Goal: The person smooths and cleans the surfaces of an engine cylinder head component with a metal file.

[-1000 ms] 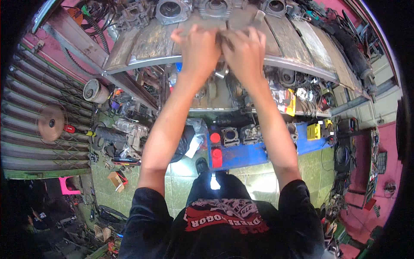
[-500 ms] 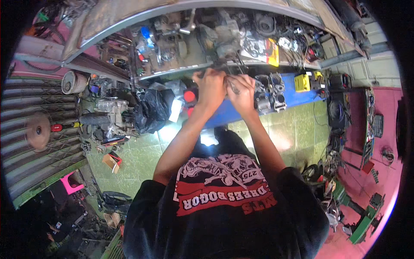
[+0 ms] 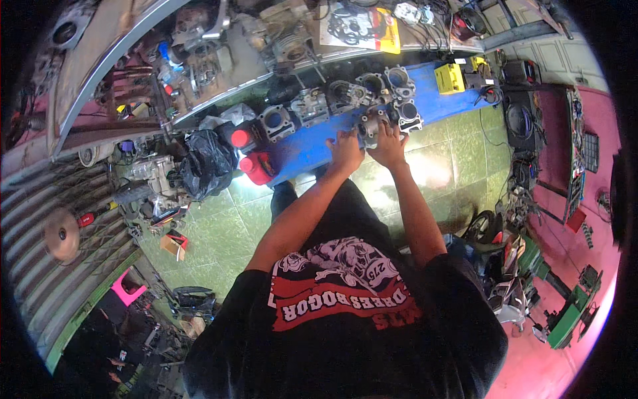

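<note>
Grey engine casting [image 3: 371, 126] is at the near edge of your blue bench [image 3: 299, 149], next to the other cylinder parts [image 3: 407, 116]. Half a second ago your hands were bunched up fingertip to fingertip; now they've split apart a bit. It's just ahead of your right hand [image 3: 389, 147], whose fingers reach onto it, can't tell if they're actually gripping. Your left hand [image 3: 347, 154] has its fingers spread loosely, just left of it.

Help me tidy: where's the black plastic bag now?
In the head view, left of centre, the black bag lies between red bottles and grey engine parts.
</note>
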{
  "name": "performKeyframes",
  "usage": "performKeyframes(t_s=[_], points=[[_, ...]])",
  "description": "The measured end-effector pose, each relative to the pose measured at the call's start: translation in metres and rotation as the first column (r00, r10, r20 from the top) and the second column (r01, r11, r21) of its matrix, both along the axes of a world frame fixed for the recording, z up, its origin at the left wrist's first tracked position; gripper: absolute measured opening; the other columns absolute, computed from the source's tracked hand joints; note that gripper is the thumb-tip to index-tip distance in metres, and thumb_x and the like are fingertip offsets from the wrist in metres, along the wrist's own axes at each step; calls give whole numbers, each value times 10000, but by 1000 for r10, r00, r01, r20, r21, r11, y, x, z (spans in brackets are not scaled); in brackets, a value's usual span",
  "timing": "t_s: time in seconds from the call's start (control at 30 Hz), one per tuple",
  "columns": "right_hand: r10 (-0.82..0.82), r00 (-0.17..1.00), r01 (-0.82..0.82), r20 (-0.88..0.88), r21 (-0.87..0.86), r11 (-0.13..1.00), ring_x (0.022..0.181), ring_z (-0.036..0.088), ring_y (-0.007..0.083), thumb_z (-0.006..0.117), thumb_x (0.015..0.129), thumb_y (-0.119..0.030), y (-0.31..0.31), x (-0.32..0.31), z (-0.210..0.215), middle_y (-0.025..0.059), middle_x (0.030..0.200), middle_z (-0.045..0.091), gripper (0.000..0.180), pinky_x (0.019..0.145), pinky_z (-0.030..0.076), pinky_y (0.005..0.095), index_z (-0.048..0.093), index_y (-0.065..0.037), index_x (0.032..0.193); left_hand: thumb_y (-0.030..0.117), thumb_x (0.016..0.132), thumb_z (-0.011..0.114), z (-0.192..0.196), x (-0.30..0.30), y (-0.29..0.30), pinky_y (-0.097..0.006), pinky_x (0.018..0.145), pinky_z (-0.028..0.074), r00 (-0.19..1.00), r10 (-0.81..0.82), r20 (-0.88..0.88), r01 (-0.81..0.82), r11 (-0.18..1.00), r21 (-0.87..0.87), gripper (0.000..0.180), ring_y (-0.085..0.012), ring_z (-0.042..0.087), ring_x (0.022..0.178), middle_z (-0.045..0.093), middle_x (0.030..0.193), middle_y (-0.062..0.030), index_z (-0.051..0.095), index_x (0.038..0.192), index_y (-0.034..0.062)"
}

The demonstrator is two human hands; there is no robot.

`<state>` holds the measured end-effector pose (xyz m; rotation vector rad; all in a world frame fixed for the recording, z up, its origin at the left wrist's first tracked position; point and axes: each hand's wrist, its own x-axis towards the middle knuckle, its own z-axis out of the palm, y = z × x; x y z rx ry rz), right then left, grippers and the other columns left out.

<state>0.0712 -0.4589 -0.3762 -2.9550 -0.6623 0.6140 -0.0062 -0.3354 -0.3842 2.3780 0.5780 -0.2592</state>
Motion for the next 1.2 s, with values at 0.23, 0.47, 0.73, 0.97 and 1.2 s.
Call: performKeyframes(t_s=[0.23,0.47,0.73,0.97,1.2], points=[[9,993,-14,-118,-40,999,1441,349,385,867,748,-307,-46,36,-49,31,1596,413,1100,1086,259,727,209,-187,1621,260,721,838,-40,17,-54,-633,958,364,981,151,-118,-159,985,-62,722,-324,465,1318,586,1330,-143,524,1335,47],[7,978,-14,-207,-32,999,1453,355,347,878,749,-249,-57,55,-79,22,1578,457,1105,1074,262,723,211,-271,1630,316,694,899,-80,26,-62,-633,960,362,975,207,-74,-211,977,-43,780,-336,480,1293,587,1319,-144,533,1330,53],[60,986,-52,-158,49,997,1351,431,351,851,754,-227,-72,64,-99,61,1412,598,961,1019,290,690,347,-220,1573,289,686,907,-97,34,-71,-636,983,315,953,282,-109,-290,955,-67,695,-324,485,1284,636,1238,-123,592,1272,89],[84,993,-78,-88,72,994,1383,426,355,871,727,-221,-65,51,-103,94,1434,558,944,1056,284,742,362,-111,1514,308,709,894,-102,24,-68,-621,974,318,952,299,-67,-305,947,-103,642,-323,487,1278,644,1229,-87,596,1239,100],[24,996,-11,-86,146,989,1310,485,319,872,714,-267,-52,18,-92,96,1307,622,800,1021,352,655,484,-78,1388,313,656,930,-108,-4,-50,-589,963,304,966,258,-13,-259,964,-58,630,-293,494,1276,653,1194,-77,625,1182,148]])
